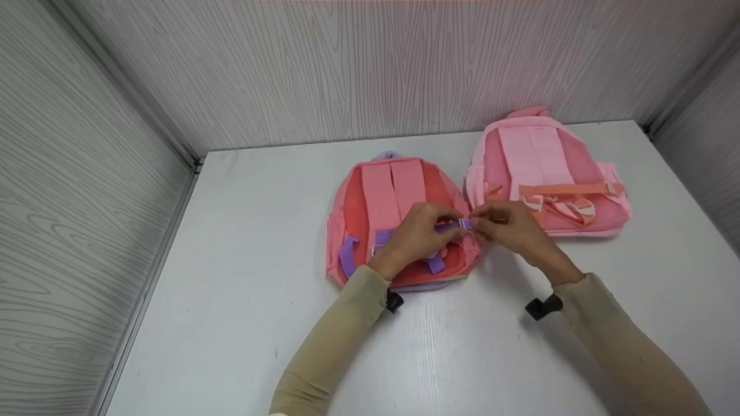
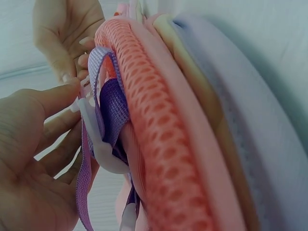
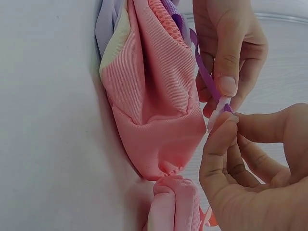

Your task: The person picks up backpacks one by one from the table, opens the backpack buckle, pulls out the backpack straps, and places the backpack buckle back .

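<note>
A coral-pink backpack (image 1: 380, 196) lies on the table with its straps and red mesh back facing up. Above its right edge, my left hand (image 1: 417, 234) pinches a small whitish buckle piece (image 3: 219, 108) on a purple strap (image 3: 206, 77) between thumb and fingers. From the right, my right hand (image 1: 511, 226) pinches the purple webbing end (image 3: 228, 109) at that same buckle piece. Thumb and fingers of both hands nearly meet there. Another white buckle (image 2: 103, 144) hangs on purple webbing beside the mesh. Fingers partly hide how the webbing threads through.
A lighter pink backpack (image 1: 535, 150) with orange straps (image 1: 563, 189) lies at the right, touching the first one. The white table (image 1: 260, 242) is bounded by a wood-grain panel (image 1: 347, 69) behind and more panels at the sides. Black wrist cameras (image 1: 543, 307) sit below the hands.
</note>
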The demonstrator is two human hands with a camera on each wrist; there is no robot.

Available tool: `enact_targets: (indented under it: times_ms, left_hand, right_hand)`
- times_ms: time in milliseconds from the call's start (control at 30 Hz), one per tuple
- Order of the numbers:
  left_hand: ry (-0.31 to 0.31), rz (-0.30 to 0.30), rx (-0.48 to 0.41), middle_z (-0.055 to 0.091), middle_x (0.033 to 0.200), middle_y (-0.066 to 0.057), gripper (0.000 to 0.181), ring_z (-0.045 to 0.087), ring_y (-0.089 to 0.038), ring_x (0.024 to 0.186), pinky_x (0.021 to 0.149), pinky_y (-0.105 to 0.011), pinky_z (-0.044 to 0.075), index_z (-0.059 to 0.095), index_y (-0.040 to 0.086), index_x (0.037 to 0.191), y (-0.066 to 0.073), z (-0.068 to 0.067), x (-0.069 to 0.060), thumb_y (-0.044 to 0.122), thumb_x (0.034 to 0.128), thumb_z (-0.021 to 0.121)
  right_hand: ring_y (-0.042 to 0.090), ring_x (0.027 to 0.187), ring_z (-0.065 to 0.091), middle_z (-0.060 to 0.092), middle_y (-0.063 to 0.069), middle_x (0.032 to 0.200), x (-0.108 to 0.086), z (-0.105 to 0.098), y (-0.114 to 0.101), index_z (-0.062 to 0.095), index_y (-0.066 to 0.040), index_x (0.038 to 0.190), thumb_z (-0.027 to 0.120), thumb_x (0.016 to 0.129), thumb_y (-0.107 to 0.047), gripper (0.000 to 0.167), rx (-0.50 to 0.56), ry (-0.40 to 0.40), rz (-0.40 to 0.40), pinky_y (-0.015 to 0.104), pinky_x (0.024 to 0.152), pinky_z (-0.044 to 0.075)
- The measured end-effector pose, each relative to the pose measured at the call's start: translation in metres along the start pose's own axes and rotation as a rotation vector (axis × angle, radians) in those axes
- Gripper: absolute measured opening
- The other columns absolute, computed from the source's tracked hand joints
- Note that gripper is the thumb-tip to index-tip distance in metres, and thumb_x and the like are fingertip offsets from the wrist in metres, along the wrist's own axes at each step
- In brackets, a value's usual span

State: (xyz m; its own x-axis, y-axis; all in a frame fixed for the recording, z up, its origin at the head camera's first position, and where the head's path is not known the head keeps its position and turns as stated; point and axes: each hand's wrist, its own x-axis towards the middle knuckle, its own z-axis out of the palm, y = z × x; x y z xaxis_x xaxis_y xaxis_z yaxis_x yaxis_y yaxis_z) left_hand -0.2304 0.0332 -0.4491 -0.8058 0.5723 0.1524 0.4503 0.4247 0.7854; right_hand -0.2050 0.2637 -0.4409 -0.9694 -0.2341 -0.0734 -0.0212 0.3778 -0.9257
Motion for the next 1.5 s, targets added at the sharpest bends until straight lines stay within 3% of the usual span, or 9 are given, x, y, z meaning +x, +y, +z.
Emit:
enact_targets:
  times_ms: [467,700,933,1067,1300,1500]
  left_hand:
    - [0.052,0.044,-0.018,0.078,0.121,0.003,0.033,0.069,-0.004,0.106,0.102,-0.023,0.055,0.078,0.014,0.130,-0.0045,0.0071,-0.0008,0.024,0.0992,0.079]
    - [0.030,0.014,-0.024,0.077,0.114,0.004,0.034,0.069,-0.006,0.077,0.087,-0.017,0.057,0.078,0.015,0.131,-0.0062,0.0085,-0.0025,0.026,0.0994,0.079]
    - [0.031,0.002,0.013,0.077,0.118,0.006,0.033,0.066,-0.005,0.100,0.101,-0.021,0.054,0.079,0.016,0.129,-0.0087,0.0094,-0.0037,0.029,0.0990,0.079]
    - [0.032,0.000,0.017,0.077,0.118,0.006,0.034,0.066,-0.005,0.102,0.101,-0.021,0.054,0.078,0.015,0.130,-0.0092,0.0094,-0.0041,0.030,0.0989,0.079]
    - [0.028,-0.008,0.029,0.074,0.108,0.005,0.037,0.067,-0.007,0.086,0.090,-0.020,0.056,0.077,0.013,0.131,-0.0078,0.0074,-0.0038,0.030,0.0976,0.081]
    - [0.022,-0.040,0.086,0.075,0.116,0.006,0.042,0.065,-0.009,0.103,0.100,-0.025,0.055,0.077,0.015,0.133,-0.0033,0.0024,-0.0050,0.034,0.0964,0.082]
  right_hand:
    - [0.019,0.081,0.064,0.073,0.015,0.100,0.0004,0.0015,0.0001,0.078,-0.004,0.119,0.073,0.104,-0.019,0.022,-0.055,0.034,-0.028,0.027,0.069,0.055]
    - [0.017,0.080,0.061,0.073,0.017,0.099,-0.0009,0.0016,0.0003,0.079,-0.005,0.120,0.072,0.104,-0.017,0.021,-0.110,0.039,-0.052,0.024,0.066,0.052]
    - [0.020,0.082,0.061,0.074,0.016,0.100,-0.0015,0.0017,-0.0007,0.080,-0.006,0.120,0.072,0.104,-0.019,0.022,-0.150,0.050,-0.055,0.023,0.067,0.053]
    - [0.022,0.084,0.061,0.073,0.014,0.102,-0.0020,0.0011,-0.0003,0.079,-0.007,0.122,0.072,0.104,-0.022,0.024,-0.170,0.054,-0.028,0.024,0.069,0.054]
    - [0.020,0.084,0.060,0.072,0.016,0.101,-0.0044,-0.0017,-0.0004,0.078,-0.004,0.122,0.070,0.105,-0.021,0.025,-0.159,0.063,-0.049,0.024,0.069,0.053]
    - [0.025,0.092,0.063,0.074,0.015,0.110,-0.0038,-0.0063,-0.0029,0.077,-0.005,0.126,0.070,0.105,-0.024,0.029,-0.162,0.067,-0.038,0.026,0.077,0.058]
